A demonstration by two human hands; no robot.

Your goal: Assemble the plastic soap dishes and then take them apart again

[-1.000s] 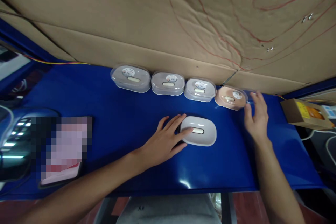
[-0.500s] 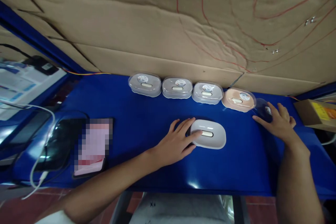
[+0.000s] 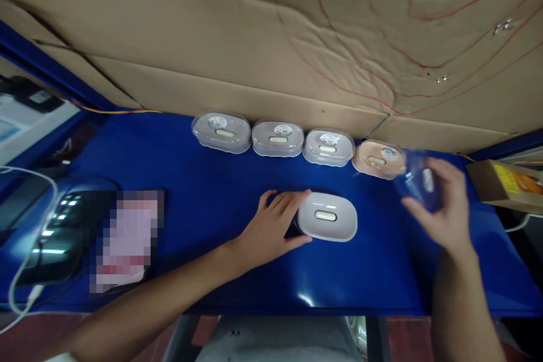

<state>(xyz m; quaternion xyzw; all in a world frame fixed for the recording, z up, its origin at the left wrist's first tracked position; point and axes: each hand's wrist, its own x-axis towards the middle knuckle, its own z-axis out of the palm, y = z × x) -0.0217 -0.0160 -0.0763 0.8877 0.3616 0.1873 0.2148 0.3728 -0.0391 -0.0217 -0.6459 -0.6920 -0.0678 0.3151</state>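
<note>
A light grey oval box (image 3: 327,229) with a cream handle lies on the blue table. My left hand (image 3: 275,226) grips its left end between thumb and fingers. At the right, my right hand (image 3: 449,203) holds a clear plastic cover (image 3: 418,181) with a white label, raised and slightly blurred by motion. Along the back stand three greyish boxes under clear covers, at the left (image 3: 223,133), the middle (image 3: 278,138) and the right (image 3: 328,147), and then a peach box (image 3: 377,159), partly behind the raised cover.
Brown cardboard (image 3: 212,39) with red lines forms the back wall. A phone (image 3: 127,237) and a dark glossy object (image 3: 55,237) with a white cable (image 3: 53,198) lie at the left. An open cardboard box (image 3: 487,186) stands at the far right.
My right hand has lifted the clear cover off the table and moved it left, turning it on edge. The index finger of my left hand has left the handle for the box's edge.
</note>
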